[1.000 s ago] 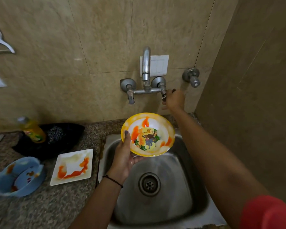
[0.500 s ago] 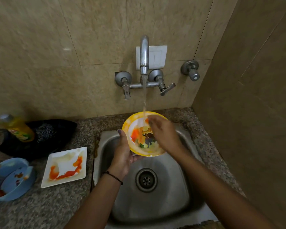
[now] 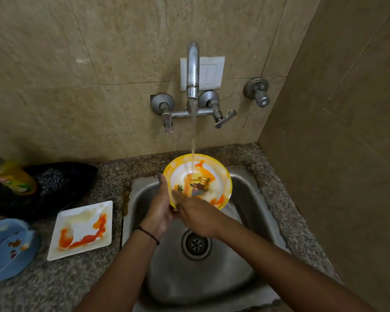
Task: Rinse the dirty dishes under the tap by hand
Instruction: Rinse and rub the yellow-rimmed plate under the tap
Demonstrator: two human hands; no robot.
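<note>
While water [image 3: 193, 143] falls from the wall tap [image 3: 193, 70], a speckled granite table [image 3: 83, 284] fills the corner of a room tiled in beige stone. A steel sink [image 3: 241, 221] is let into the table close to the right wall, its drain [image 3: 196, 244] near the middle.

The bowl [image 3: 218, 185], yellow-rimmed and smeared orange, is held over the far part of the sink, directly under the stream. It is round and tilted, its hollow facing up and toward the camera, its far rim highest and nearest the tap.

The left hand [image 3: 159, 212] grips the bowl's left rim, thumb lying up along the edge and fingers hidden behind. The right hand [image 3: 198, 218] lies flat, its blurred fingers stretched leftward across the lower inside of the bowl.

Left of the sink, a square white plate [image 3: 81, 230] streaked with orange lies flat on the table. Blue dishes [image 3: 11, 251] sit at the left edge, and a yellow bottle [image 3: 11, 176] rests against a black cloth [image 3: 63, 183].
</note>
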